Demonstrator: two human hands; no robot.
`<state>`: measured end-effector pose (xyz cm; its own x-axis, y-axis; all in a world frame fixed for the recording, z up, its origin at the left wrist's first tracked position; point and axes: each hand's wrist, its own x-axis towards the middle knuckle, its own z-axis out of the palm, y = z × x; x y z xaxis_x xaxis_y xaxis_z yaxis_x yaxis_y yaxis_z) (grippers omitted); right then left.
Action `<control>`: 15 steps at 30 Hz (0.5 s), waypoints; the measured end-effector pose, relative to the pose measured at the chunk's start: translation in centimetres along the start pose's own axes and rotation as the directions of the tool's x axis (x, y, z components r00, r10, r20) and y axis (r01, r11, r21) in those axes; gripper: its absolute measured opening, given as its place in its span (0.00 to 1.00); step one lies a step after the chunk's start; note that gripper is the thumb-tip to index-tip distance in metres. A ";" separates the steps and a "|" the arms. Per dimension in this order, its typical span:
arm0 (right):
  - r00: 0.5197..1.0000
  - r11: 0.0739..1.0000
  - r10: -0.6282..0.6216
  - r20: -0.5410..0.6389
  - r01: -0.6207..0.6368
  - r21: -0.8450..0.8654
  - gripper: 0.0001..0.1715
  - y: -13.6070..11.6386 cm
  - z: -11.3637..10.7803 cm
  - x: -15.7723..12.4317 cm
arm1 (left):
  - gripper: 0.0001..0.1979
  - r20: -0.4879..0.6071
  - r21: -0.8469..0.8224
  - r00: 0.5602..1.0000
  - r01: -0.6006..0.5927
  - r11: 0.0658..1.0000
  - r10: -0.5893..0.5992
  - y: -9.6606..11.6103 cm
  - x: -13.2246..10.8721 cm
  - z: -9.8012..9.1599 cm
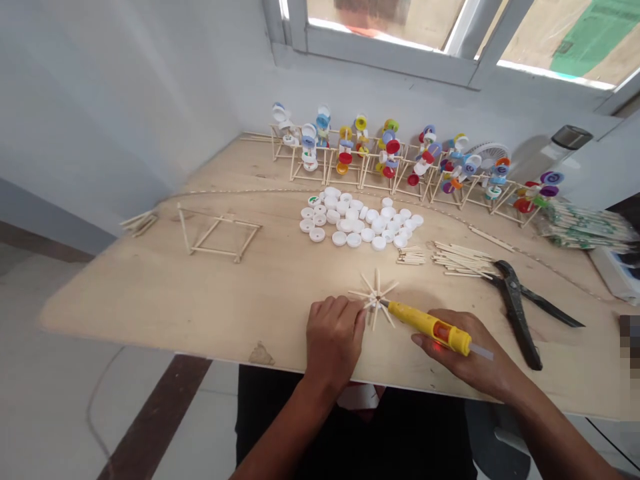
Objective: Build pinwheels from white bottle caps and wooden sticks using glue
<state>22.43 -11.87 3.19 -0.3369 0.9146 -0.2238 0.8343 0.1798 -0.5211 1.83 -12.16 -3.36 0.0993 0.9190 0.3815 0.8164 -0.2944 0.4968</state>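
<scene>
My right hand is wrapped around a yellow glue gun, with a clear glue stick jutting from its rear end. The nozzle touches the middle of a star of thin wooden sticks, which radiate from a small white centre. On the star's left side, the curled fingers of my left hand hold it by a stick; the fingertips are partly hidden. Just beyond lies a cluster of white bottle caps. Short sticks and longer sticks are heaped to the right of the caps.
Black-handled pliers lie at the right. A stick frame stands at the left, near loose sticks. Along the wall run several stick stands with coloured caps, a fan, a bottle and packaged sticks. A thin cord crosses the table.
</scene>
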 end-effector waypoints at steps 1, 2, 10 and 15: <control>1.000 1.000 -0.002 0.001 0.002 -0.007 0.17 0.0 0.0 0.1 | 0.06 0.003 -0.007 1.000 0.002 1.000 -0.002 0.0 0.0 0.0; 1.000 1.000 -0.001 0.002 0.001 -0.013 0.17 0.0 0.0 0.1 | 0.06 0.004 -0.013 1.000 0.002 1.000 -0.002 0.0 0.0 0.0; 1.000 0.997 0.004 0.015 -0.002 -0.082 0.18 0.0 0.3 0.6 | 0.07 0.004 -0.011 1.000 -0.003 1.000 0.003 -0.1 0.1 0.0; 1.000 0.995 0.010 0.020 -0.008 -0.104 0.18 0.1 0.2 0.8 | 0.07 0.002 -0.015 1.000 0.000 1.000 0.000 -0.1 0.1 0.1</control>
<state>22.17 -11.22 2.75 -0.3374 0.9087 -0.2456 0.8778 0.2094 -0.4309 1.80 -11.99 -3.39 0.0999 0.9196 0.3800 0.8076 -0.2981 0.5089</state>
